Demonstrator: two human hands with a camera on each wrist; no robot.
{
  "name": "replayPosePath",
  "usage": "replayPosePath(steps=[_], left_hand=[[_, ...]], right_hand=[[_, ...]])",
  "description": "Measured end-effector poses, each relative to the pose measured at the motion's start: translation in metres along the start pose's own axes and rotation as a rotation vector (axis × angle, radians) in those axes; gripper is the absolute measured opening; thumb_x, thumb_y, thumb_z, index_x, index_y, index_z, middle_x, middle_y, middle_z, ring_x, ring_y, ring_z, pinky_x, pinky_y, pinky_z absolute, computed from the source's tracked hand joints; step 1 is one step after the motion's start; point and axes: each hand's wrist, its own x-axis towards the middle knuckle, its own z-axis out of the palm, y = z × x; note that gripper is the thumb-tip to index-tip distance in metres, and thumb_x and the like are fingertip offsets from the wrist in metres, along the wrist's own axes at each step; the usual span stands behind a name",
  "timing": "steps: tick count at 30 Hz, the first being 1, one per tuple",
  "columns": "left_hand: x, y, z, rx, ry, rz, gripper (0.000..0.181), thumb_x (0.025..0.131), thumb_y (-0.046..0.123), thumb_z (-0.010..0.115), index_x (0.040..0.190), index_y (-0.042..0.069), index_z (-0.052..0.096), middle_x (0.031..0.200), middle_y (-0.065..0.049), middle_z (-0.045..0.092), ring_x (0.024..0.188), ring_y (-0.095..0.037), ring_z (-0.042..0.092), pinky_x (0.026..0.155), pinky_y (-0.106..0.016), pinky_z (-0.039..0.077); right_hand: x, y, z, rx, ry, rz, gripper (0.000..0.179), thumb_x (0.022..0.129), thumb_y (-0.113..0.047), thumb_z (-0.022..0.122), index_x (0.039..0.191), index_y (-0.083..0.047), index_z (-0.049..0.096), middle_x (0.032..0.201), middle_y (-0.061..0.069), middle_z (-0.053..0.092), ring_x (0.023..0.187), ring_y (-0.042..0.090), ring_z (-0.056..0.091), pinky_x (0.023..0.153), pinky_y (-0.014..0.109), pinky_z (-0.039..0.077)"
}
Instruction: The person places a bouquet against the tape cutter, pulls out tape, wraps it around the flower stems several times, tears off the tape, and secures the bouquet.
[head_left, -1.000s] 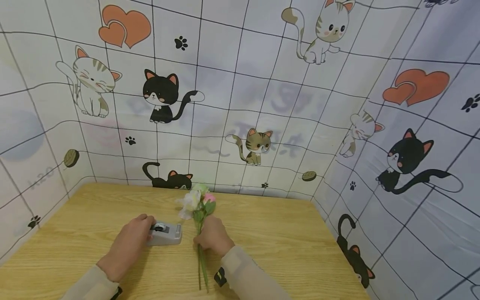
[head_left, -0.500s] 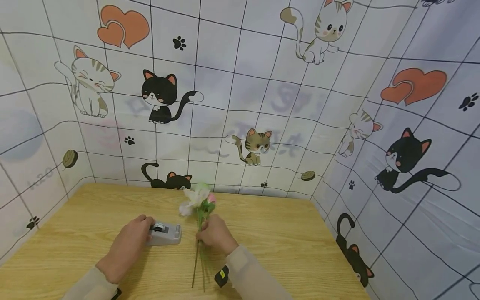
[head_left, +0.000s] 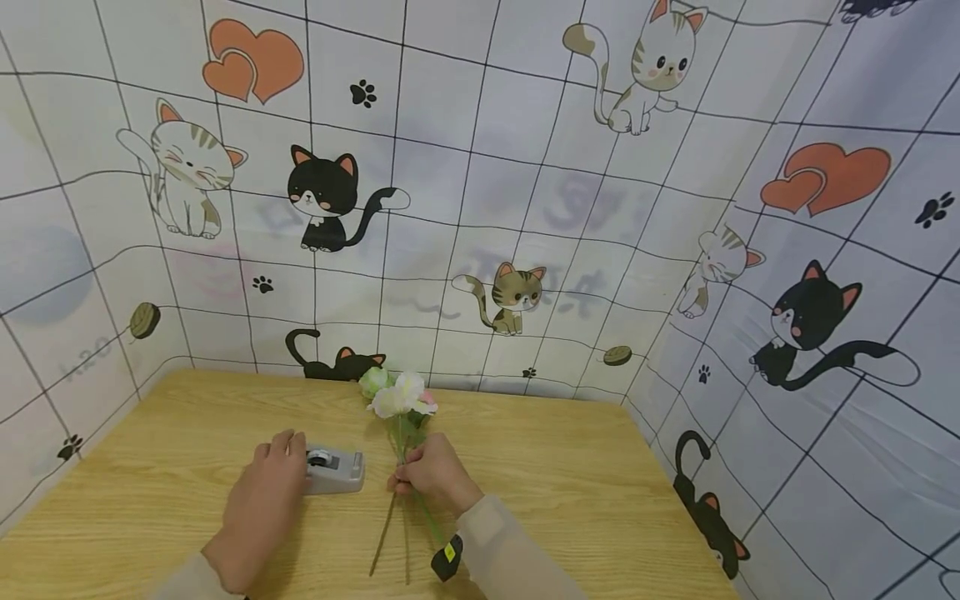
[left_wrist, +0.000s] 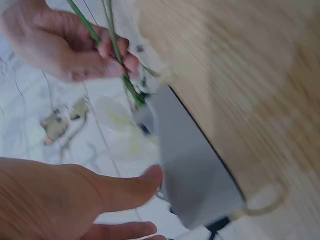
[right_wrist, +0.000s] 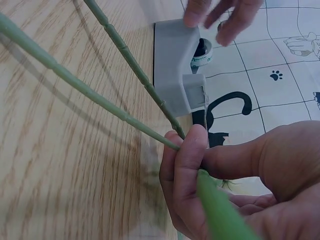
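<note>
My right hand [head_left: 437,477] pinches the stems [right_wrist: 131,65] of artificial flowers between thumb and fingers, partway down their length. Above it the white bloom [head_left: 401,397], a pale green bloom [head_left: 375,382] and a partly hidden pink one [head_left: 427,398] lean together, while below it the stems spread apart. Just left of the flowers, a grey tape dispenser [head_left: 341,472] sits on the table. My left hand [head_left: 262,512] is at its left end. In the left wrist view, the thumb tip [left_wrist: 152,176] is right at the dispenser's edge and the other fingers are held apart from it.
The wood-grain table [head_left: 555,492] ends at the back against a white gridded cloth [head_left: 465,192] printed with cats, hearts and paw prints. The same cloth hangs along both sides. A roll of tape [right_wrist: 202,56] sits inside the dispenser.
The flowers have turned in my right hand: the green bloom now shows at left, the white one in front, and the stems fan out below. My left hand's fingers have loosened from the tape dispenser.
</note>
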Motion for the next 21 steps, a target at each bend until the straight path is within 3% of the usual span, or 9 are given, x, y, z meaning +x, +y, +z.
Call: replayPosePath(steps=[3,6,9,11,14,18,21], left_hand=[[-0.006,0.017,0.0,-0.044,0.017,0.016,0.045,0.095,0.011,0.099,0.122,-0.014,0.072,0.114,-0.027,0.073,0.094,-0.034,0.073,0.072,-0.044,0.069],[-0.006,0.036,0.004,-0.27,-0.105,0.008,0.024,0.101,0.014,0.092,0.108,-0.003,0.077,0.096,-0.009,0.076,0.08,-0.018,0.071,0.064,-0.031,0.063],[-0.006,0.052,0.014,-0.512,-0.262,-0.026,0.022,0.107,0.016,0.086,0.105,-0.004,0.079,0.081,-0.001,0.076,0.065,-0.009,0.066,0.056,-0.024,0.053],[-0.007,0.058,0.02,-0.605,-0.314,-0.013,0.025,0.109,0.018,0.084,0.101,-0.005,0.079,0.07,0.002,0.07,0.056,-0.006,0.058,0.051,-0.021,0.046],[-0.008,0.066,0.023,-0.655,-0.332,0.02,0.032,0.11,0.022,0.083,0.084,0.005,0.074,0.06,0.009,0.051,0.051,-0.003,0.042,0.05,-0.019,0.031],[-0.006,0.073,0.025,-0.679,-0.319,0.044,0.044,0.107,0.023,0.087,0.073,0.015,0.061,0.06,0.012,0.041,0.051,-0.001,0.035,0.051,-0.018,0.026],[-0.004,0.077,0.028,-0.672,-0.311,0.008,0.046,0.104,0.023,0.09,0.071,0.015,0.06,0.06,0.011,0.041,0.052,-0.003,0.036,0.051,-0.018,0.026]], right_hand=[[0.0,0.0,0.002,0.013,0.005,0.011,0.003,0.106,0.011,0.077,0.104,0.012,0.074,0.09,0.018,0.087,0.082,0.024,0.089,0.077,0.031,0.073],[0.0,-0.001,0.004,0.013,0.014,0.013,0.007,0.106,0.01,0.077,0.099,0.01,0.076,0.09,0.017,0.087,0.082,0.025,0.089,0.076,0.03,0.072],[-0.001,-0.001,0.004,0.016,0.021,0.012,0.009,0.107,0.008,0.077,0.097,0.009,0.079,0.09,0.018,0.088,0.081,0.023,0.088,0.071,0.027,0.07],[0.0,-0.001,0.005,0.024,0.023,0.01,0.015,0.107,0.007,0.078,0.092,0.006,0.08,0.09,0.018,0.088,0.078,0.022,0.087,0.066,0.023,0.067],[0.0,-0.001,0.007,0.022,0.027,0.02,0.038,0.106,0.007,0.079,0.073,-0.006,0.067,0.09,0.013,0.086,0.07,0.014,0.078,0.058,0.019,0.057],[0.002,0.001,0.009,0.051,0.036,0.031,0.053,0.105,0.009,0.078,0.07,-0.017,0.048,0.092,0.011,0.084,0.074,0.012,0.075,0.061,0.02,0.053],[0.001,0.002,0.01,0.096,0.024,0.04,0.047,0.107,0.009,0.075,0.077,-0.017,0.049,0.099,0.016,0.086,0.086,0.018,0.081,0.071,0.023,0.057]])
